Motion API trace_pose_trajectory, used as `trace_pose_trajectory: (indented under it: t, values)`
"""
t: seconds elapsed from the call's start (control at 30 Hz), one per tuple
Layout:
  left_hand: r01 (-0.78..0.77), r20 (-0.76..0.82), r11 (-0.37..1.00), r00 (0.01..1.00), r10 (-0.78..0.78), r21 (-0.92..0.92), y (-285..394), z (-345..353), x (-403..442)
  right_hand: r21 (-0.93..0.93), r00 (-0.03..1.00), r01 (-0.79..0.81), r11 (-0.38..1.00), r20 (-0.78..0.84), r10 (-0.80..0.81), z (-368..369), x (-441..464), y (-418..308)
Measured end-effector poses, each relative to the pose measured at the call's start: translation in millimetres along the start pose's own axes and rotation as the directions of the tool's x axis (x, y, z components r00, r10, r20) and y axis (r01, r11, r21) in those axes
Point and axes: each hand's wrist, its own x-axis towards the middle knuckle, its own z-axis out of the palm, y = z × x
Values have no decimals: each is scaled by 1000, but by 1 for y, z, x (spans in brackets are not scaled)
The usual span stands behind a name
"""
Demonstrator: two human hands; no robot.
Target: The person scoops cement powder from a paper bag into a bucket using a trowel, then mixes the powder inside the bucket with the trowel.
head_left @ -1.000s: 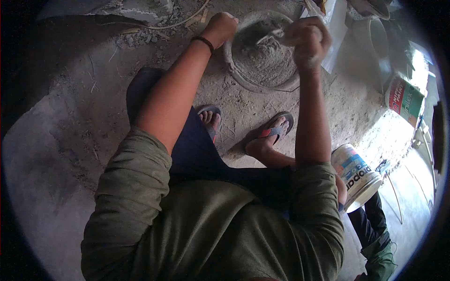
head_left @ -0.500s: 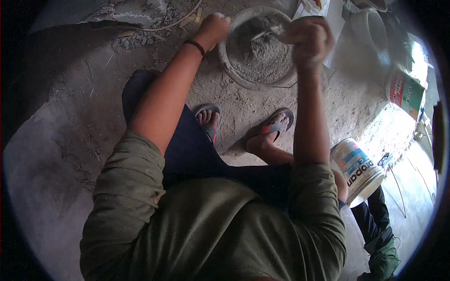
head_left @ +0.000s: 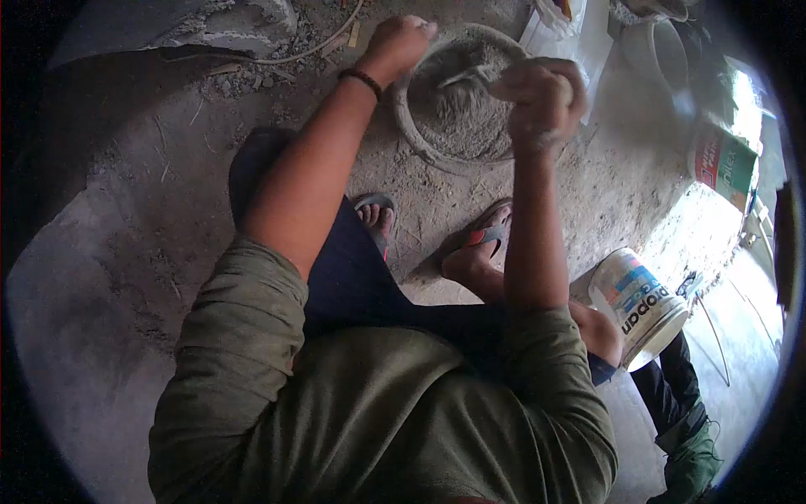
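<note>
A round tub point(head_left: 408, 126) of wet-looking grey mix point(head_left: 474, 126) sits near the far edge of the dusty floor point(head_left: 126, 252), in front of a seated or crouching person. A thin, blurred tool point(head_left: 467, 77) reaches into the mix from the right hand point(head_left: 546, 99), whose grip is a fist pinching the tool's near end above the tub's right rim. The left hand point(head_left: 401, 46) is curled at the tub's upper left rim; I cannot tell whether its grip pinches the rim. Nearer the body are feet in dark flip-flops point(head_left: 480, 238). Toward the floor's right edge, a white bucket point(head_left: 640, 307) with printed lettering is beside the right knee, and a red-and-green container point(head_left: 726, 168) lies farther off. Clear plastic point(head_left: 588, 50) is just beyond the right hand.
</note>
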Motion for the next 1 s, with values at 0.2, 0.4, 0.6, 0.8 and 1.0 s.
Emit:
trace_pose_trajectory:
  t: [0.2,0.4,0.6,0.8,1.0]
  values:
    - [9,113,998,993,-16,60,-18,12,1,288,992,94,953,56,-115,20,23,-12]
    - [207,236,970,943,-233,131,-66,-4,-9,136,980,-195,971,51,190,25,-14,47]
    - [416,419,900,799,-431,134,-16,-53,-26,76,943,288,954,148,-297,-5,23,14]
    - [-208,162,959,971,177,195,-38,-19,-7,240,989,-76,968,138,44,33,31,20]
    - [96,108,985,988,-112,142,-18,-13,-9,92,990,-105,990,-82,112,13,-5,41]
